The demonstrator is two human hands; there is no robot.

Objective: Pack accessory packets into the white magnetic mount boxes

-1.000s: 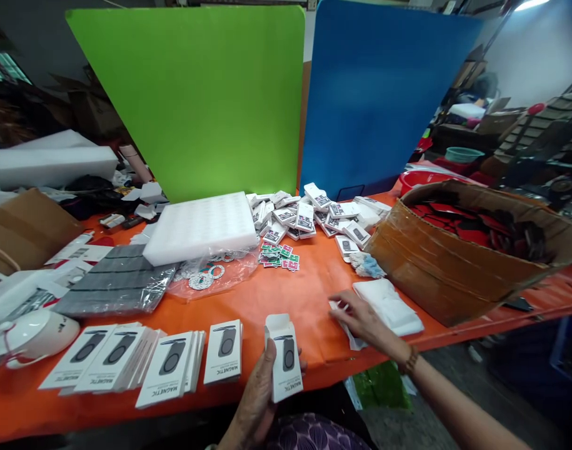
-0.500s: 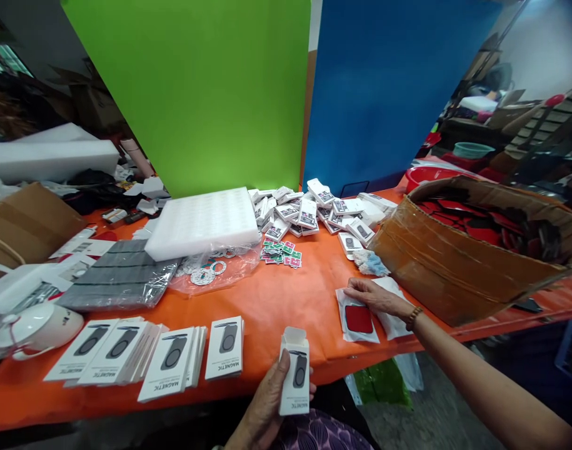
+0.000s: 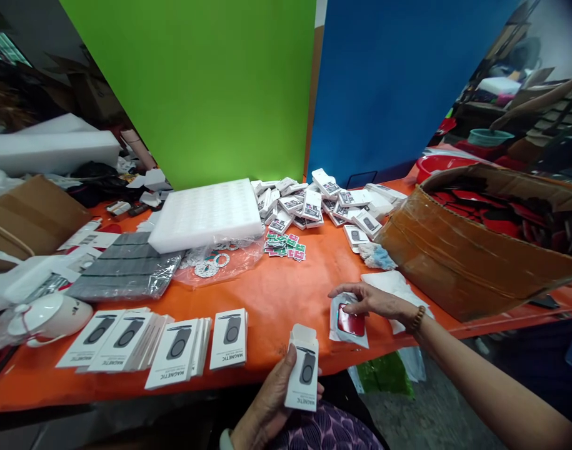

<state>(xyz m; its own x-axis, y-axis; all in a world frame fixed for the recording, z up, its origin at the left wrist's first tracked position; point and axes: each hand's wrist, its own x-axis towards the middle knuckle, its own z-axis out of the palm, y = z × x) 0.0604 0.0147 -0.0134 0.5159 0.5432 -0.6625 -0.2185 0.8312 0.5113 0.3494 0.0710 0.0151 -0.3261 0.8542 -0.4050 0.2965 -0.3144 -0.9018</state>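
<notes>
One white box (image 3: 301, 378) is in hand with its top flap up, and it looks unfinished. The left hand (image 3: 272, 389) grips it between thumb and fingers at the near edge of the orange table (image 3: 286, 297). To its right, a glossy red piece (image 3: 351, 324) lies on a white sleeve (image 3: 333, 322), outside the box. The right hand (image 3: 370, 300) is over this piece, fingers bent and at its upper edge; whether they pinch it or only rest there I cannot tell. On the left, printed boxes (image 3: 177, 350) lie in overlapping stacks with no raised flaps showing, so these seem done, though their contents are hidden. Plenty appears to be left: red and dark pieces (image 3: 492, 215) fill much of the carton (image 3: 421, 250), and white sheets (image 3: 401, 284) lie beside it. Farther back, a loose heap of small boxes (image 3: 311, 209) sits unsorted.
</notes>
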